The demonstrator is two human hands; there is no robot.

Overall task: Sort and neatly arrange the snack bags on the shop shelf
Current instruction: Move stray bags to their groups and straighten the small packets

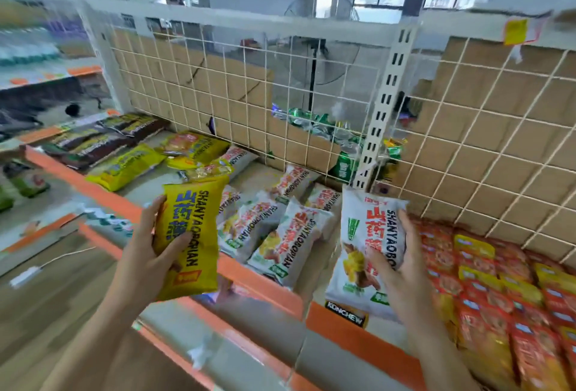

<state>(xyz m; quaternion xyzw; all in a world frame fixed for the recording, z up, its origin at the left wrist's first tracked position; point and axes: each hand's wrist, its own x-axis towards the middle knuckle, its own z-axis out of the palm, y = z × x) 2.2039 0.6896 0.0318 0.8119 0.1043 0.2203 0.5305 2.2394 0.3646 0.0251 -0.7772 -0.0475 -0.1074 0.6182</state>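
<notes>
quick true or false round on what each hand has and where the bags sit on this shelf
1. The left hand holds a yellow plastic snack bag with blue lettering. True.
2. The right hand holds nothing. False: it grips a white plastic snack bag with red lettering.
3. More white bags lie on the orange-edged shelf between the two hands. True.
4. The red-orange packets are stacked left of the yellow bag. False: they fill the shelf's right end, beside the right hand.
</notes>
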